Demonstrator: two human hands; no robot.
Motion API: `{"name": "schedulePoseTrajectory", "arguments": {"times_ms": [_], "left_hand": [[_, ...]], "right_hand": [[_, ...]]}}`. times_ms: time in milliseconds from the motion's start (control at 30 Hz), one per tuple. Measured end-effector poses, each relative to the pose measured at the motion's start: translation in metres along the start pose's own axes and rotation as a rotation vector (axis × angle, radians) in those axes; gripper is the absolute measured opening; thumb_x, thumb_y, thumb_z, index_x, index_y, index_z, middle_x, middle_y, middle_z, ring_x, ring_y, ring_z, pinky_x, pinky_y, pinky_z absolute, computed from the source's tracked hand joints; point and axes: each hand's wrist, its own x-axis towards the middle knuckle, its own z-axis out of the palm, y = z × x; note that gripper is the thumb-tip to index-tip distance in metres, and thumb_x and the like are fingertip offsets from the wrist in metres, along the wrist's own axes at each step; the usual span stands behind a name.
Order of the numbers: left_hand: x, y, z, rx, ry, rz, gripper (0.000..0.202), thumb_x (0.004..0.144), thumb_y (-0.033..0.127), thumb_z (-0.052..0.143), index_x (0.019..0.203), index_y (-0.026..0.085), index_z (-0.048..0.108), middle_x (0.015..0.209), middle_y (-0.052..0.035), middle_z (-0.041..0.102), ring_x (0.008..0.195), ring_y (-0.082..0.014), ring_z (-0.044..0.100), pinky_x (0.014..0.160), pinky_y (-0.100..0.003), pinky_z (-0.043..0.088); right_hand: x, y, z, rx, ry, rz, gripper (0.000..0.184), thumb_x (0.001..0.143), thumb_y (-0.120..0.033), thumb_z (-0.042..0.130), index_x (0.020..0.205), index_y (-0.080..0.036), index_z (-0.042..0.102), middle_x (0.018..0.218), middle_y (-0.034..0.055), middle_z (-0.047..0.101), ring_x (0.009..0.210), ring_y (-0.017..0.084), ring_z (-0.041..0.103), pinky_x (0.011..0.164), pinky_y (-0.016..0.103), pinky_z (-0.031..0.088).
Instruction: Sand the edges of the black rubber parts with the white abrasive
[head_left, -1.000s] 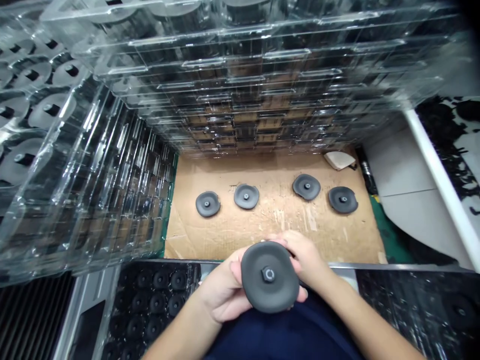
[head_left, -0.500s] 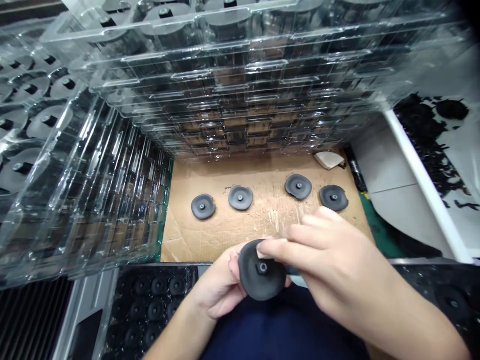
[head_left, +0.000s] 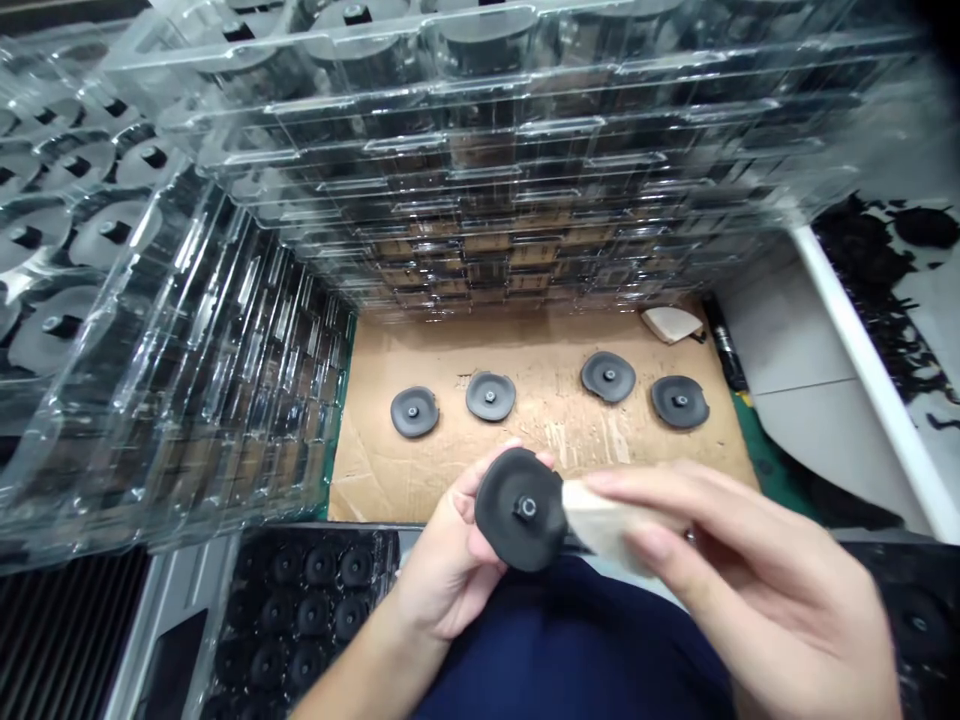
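Note:
My left hand (head_left: 439,575) grips a black rubber disc (head_left: 504,530) by its edge, the dished face with its central metal nut turned up toward me. Between the thumb and fingers of my right hand (head_left: 765,560) is a pale wedge-shaped pad (head_left: 606,522). Its narrow tip meets, or nearly meets, the right rim of the disc. Beyond my hands, similar discs lie apart on the cardboard: two on the left, a disc (head_left: 415,412) and another disc (head_left: 480,390), and two on the right, a disc (head_left: 596,382) and a last disc (head_left: 666,400).
Tall stacks of clear plastic trays (head_left: 450,150) with discs wall in the back and left. A second pale wedge (head_left: 671,322) lies at the back right of the cardboard (head_left: 375,480). Black scraps (head_left: 862,270) sit beyond a white panel (head_left: 862,350). A disc-filled tray (head_left: 300,610) is at lower left.
My right hand has drawn back from the disc's face to the right, bringing the pale pad into plain sight at the rim. The held disc has risen slightly in view.

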Motion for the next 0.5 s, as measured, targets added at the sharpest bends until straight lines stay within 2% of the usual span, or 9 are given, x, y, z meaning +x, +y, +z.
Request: {"name": "schedulePoseTrajectory", "arguments": {"times_ms": [67,133,200,233,333,367,500], "left_hand": [[0.000,0.000,0.001,0.025,0.007,0.011,0.058,0.041,0.028,0.088,0.096,0.024,0.071,0.098,-0.0018,0.073,0.092,-0.0146,0.064,0.082,-0.019,0.048],[-0.001,0.001,0.000,0.047,0.049,0.055,0.055,0.047,0.025,0.086,0.100,0.026,0.069,0.101,-0.0009,0.072,0.091,-0.0150,0.065,0.083,-0.021,0.049],[-0.003,0.000,0.000,0.060,0.094,0.126,0.054,0.050,0.022,0.085,0.101,0.028,0.068,0.104,0.0008,0.071,0.090,-0.0154,0.066,0.081,-0.022,0.051],[-0.003,0.000,0.000,0.064,0.094,0.150,0.055,0.049,0.024,0.086,0.100,0.028,0.068,0.105,0.0008,0.070,0.091,-0.0160,0.066,0.082,-0.022,0.051],[-0.003,-0.002,0.004,0.075,0.086,0.163,0.057,0.047,0.024,0.086,0.101,0.026,0.068,0.107,-0.0013,0.070,0.101,-0.0176,0.063,0.088,-0.022,0.048],[-0.003,-0.002,0.004,0.078,0.100,0.156,0.056,0.049,0.022,0.085,0.102,0.025,0.068,0.107,-0.0016,0.070,0.101,-0.0168,0.062,0.088,-0.021,0.048],[0.000,0.002,0.004,0.055,0.137,0.144,0.049,0.058,0.016,0.080,0.105,0.026,0.066,0.106,0.0002,0.069,0.090,-0.0136,0.066,0.078,-0.017,0.051]], "right_hand": [[0.002,-0.001,0.005,-0.067,0.093,-0.111,0.030,0.085,-0.008,0.053,0.110,-0.022,0.060,0.093,0.0012,0.068,0.077,0.014,0.062,0.067,0.026,0.048],[0.006,-0.002,0.010,-0.148,-0.026,-0.193,0.028,0.084,-0.006,0.050,0.107,-0.018,0.062,0.079,0.0014,0.067,0.064,0.014,0.058,0.060,0.028,0.045],[0.010,-0.004,0.012,-0.215,-0.136,-0.195,0.027,0.084,-0.006,0.049,0.104,-0.017,0.064,0.070,0.0006,0.065,0.058,0.014,0.054,0.055,0.028,0.042],[0.012,-0.005,0.013,-0.220,-0.129,-0.184,0.028,0.084,-0.006,0.050,0.105,-0.017,0.064,0.072,0.0010,0.066,0.059,0.014,0.055,0.055,0.029,0.042],[0.017,-0.006,0.014,-0.122,0.033,-0.215,0.030,0.084,-0.005,0.051,0.109,-0.017,0.062,0.085,0.0031,0.070,0.068,0.014,0.059,0.063,0.028,0.045],[0.018,-0.004,0.013,-0.078,0.044,-0.204,0.028,0.084,-0.005,0.052,0.107,-0.017,0.063,0.085,0.0027,0.070,0.070,0.013,0.060,0.065,0.027,0.046],[0.016,0.017,0.002,-0.003,-0.131,-0.011,0.019,0.087,-0.014,0.055,0.098,-0.024,0.067,0.084,-0.0023,0.070,0.074,0.010,0.063,0.066,0.020,0.048]]}}
